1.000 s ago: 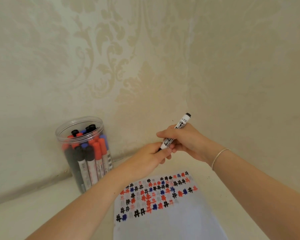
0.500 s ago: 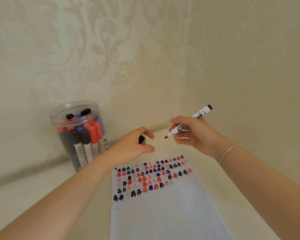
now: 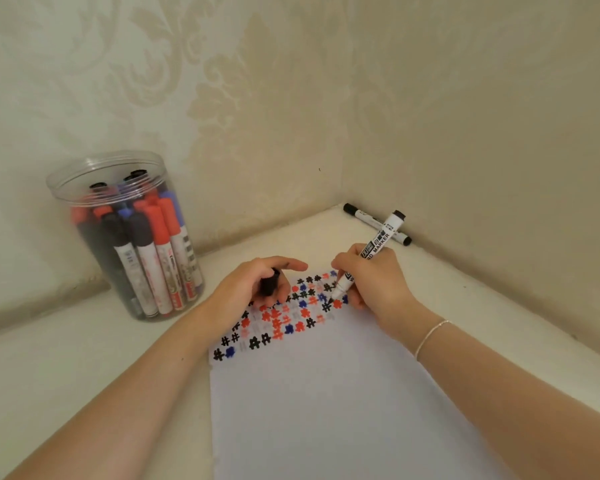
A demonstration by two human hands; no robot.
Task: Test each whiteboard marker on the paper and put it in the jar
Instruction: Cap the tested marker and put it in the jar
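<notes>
My right hand [image 3: 374, 278] grips an uncapped white marker with black ends [image 3: 378, 245], its tip down on the white paper [image 3: 326, 410] among rows of black, red and blue hash marks. My left hand [image 3: 253, 289] rests on the paper's top left and holds the marker's black cap [image 3: 269, 282] in curled fingers. A clear plastic jar [image 3: 125, 233] stands upright at the left by the wall, open at the top, with several capped black, red and blue markers standing in it.
Another white marker with black ends [image 3: 374, 223] lies on the cream surface in the corner where the two patterned walls meet, just behind my right hand. The paper reaches down to the bottom of the view.
The cap came off the marker into my left hand. Both hands then dropped to the paper, and the marker tip now touches it. The camera tilted down, revealing the corner marker.
</notes>
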